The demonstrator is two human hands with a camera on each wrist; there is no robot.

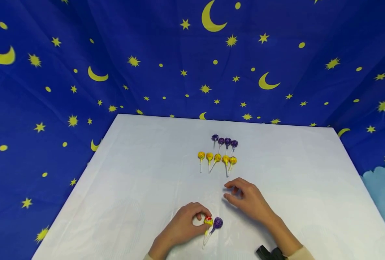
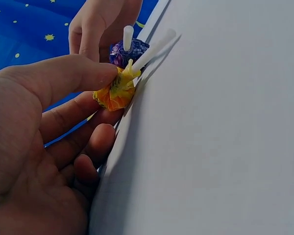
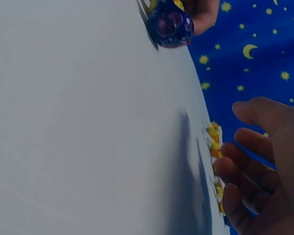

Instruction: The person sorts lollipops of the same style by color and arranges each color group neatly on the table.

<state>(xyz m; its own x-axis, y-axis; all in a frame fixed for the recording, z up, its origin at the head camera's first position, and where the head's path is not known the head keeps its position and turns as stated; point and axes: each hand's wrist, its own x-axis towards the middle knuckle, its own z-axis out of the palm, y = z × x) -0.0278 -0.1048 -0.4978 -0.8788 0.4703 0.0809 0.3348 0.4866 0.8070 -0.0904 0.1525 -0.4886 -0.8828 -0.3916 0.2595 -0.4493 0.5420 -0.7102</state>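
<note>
My left hand (image 1: 188, 224) pinches a yellow-wrapped lollipop (image 2: 116, 93) by its head, between thumb and fingers. Red and white show on top of the wrapper in the head view, and the white stick points toward the near edge. Right beside it lies a purple-wrapped lollipop (image 1: 218, 222), its stick crossing close to the yellow one's. My right hand (image 1: 249, 199) hovers over the table further right, fingers loosely bent and nothing in them. In the right wrist view its thumb and fingertips (image 3: 227, 169) stand apart.
Beyond the hands, several yellow lollipops (image 1: 217, 157) lie in a row on the white table (image 1: 140, 162). Behind them is a row of several purple lollipops (image 1: 228, 141). A blue cloth (image 1: 166, 47) with moons and stars rises behind the table. Something black (image 1: 270, 253) sits by the right wrist.
</note>
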